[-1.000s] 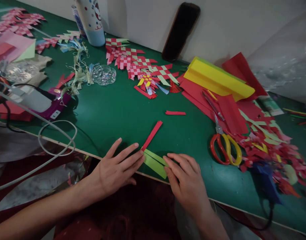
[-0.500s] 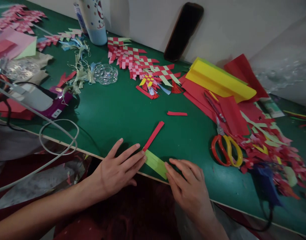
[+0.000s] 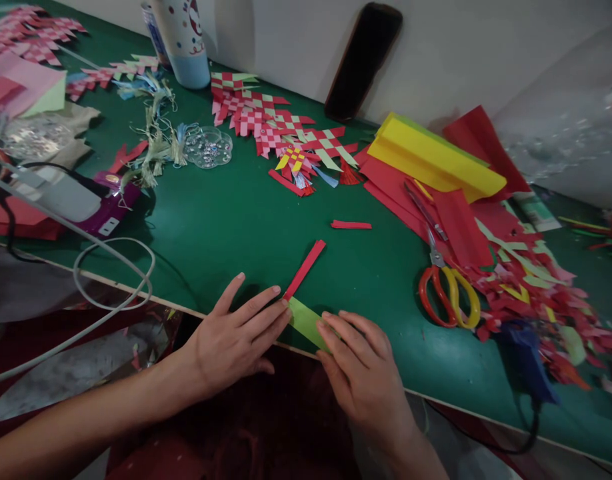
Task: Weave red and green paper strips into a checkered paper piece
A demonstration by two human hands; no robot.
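Note:
At the near edge of the green table (image 3: 221, 227) my left hand (image 3: 236, 340) lies flat, fingertips pressing the corner where a folded red paper strip (image 3: 304, 269) meets a light green paper strip (image 3: 304, 320). My right hand (image 3: 359, 367) rests on the green strip's other end, fingers stretched flat and pressing it down. The red strip runs up and to the right from the joint. A short red scrap (image 3: 351, 225) lies farther back.
Red-and-yellow scissors (image 3: 449, 293) lie to the right beside a heap of paper scraps (image 3: 531, 280). Yellow and red sheets (image 3: 436, 160), woven paper pieces (image 3: 281, 130), a cup (image 3: 183, 40), a dark phone (image 3: 363, 60) and a glue gun (image 3: 86, 200) with cable surround the middle.
The two green strip halves, spread apart before, now lie pressed together. My right hand has slid left along the green strip toward my left hand.

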